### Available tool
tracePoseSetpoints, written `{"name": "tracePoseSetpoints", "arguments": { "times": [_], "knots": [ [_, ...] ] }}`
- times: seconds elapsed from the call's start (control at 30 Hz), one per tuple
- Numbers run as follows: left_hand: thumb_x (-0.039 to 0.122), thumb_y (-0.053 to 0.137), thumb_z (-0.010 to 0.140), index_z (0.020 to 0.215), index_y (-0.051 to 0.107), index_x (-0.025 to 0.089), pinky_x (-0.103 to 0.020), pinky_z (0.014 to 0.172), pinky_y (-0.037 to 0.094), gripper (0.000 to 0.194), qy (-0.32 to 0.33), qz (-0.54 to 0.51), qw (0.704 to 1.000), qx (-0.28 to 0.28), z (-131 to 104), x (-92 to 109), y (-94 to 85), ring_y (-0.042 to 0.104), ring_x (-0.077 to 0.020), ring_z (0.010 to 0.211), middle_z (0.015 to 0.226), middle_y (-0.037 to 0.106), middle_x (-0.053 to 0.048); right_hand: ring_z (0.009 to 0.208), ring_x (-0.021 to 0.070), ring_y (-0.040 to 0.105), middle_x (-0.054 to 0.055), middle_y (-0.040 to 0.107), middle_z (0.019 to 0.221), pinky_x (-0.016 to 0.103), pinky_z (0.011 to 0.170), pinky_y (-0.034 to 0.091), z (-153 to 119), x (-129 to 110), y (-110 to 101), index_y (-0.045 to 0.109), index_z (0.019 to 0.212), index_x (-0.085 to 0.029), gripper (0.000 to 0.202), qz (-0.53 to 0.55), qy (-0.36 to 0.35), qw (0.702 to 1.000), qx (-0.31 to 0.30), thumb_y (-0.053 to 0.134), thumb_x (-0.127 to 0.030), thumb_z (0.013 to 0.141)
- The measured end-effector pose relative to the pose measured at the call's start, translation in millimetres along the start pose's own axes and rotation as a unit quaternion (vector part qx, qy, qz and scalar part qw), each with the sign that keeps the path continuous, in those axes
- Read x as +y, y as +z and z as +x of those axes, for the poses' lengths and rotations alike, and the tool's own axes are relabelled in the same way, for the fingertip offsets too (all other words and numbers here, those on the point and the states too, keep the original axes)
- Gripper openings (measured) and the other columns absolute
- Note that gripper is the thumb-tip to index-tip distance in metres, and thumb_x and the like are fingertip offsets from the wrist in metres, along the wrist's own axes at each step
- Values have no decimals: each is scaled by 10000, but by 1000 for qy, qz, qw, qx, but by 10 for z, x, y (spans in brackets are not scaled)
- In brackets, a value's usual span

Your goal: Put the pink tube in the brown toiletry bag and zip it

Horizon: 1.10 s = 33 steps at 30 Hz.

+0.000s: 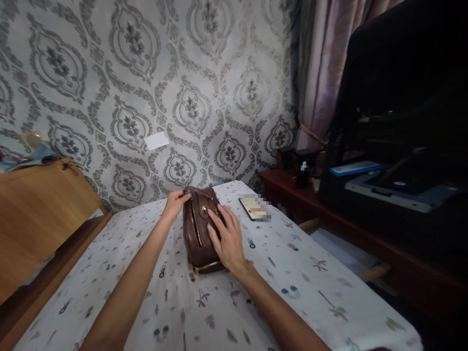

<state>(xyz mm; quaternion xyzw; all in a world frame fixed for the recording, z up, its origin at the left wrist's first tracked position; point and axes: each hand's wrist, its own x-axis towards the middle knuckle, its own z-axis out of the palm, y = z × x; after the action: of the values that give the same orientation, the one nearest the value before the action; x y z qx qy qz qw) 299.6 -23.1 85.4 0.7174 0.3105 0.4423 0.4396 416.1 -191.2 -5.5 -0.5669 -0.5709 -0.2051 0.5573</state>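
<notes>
Right now the right hand point(227, 239) lies flat and spread on top of a brown leather bag point(200, 229), while the left hand point(174, 201) pinches the bag's far end between curled fingers. That bag sits on a bed point(292, 273) with a patterned white sheet, and a phone point(252, 207) lies just beyond it, near the patterned wall point(146, 73).

Head view: worn on the person's head, looking forward and down along both forearms.
Distance: arm's reach from the hands.
Beyond hands: patterned wall point(204, 73).
Views: one only.
</notes>
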Motion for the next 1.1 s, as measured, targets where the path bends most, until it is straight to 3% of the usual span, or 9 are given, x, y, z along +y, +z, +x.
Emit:
{"name": "tracePoseSetpoints", "arguments": {
  "times": [0.3,0.6,0.87,1.1],
  "knots": [
    [487,703,644,612,649,176,-288,744,407,317,-1,18,1000,22,-208,94,74,546,-171,708,648,621,-6,1366,303,478,117,540,1468,568,1110,445,-2,6,2,573,1401,-273,406,-3,-8,1000,4,484,-278,1005],
    [436,651,749,707,672,174,-275,755,430,267,40,66,997,6,-321,147,61,572,-179,779,739,648,-13,1380,302,470,122,543,1463,568,1115,444,-3,-2,6,581,1395,-269,402,9,-3,1000,4,481,-276,1005],
    [342,780,651,890,722,172,-290,828,479,299,27,50,996,-72,-159,341,193,632,-194,882,926,712,-36,1386,302,464,115,536,1480,578,1115,436,-5,-15,2,572,1401,-273,410,13,-1,1000,4,480,-273,1001],
    [328,759,648,823,736,158,-299,774,465,245,56,126,982,-126,23,452,360,629,-200,801,815,711,-27,1369,309,481,122,575,1436,566,1087,463,-25,-39,-1,577,1385,-243,399,-8,-16,1000,20,494,-241,994]
  ]
}}
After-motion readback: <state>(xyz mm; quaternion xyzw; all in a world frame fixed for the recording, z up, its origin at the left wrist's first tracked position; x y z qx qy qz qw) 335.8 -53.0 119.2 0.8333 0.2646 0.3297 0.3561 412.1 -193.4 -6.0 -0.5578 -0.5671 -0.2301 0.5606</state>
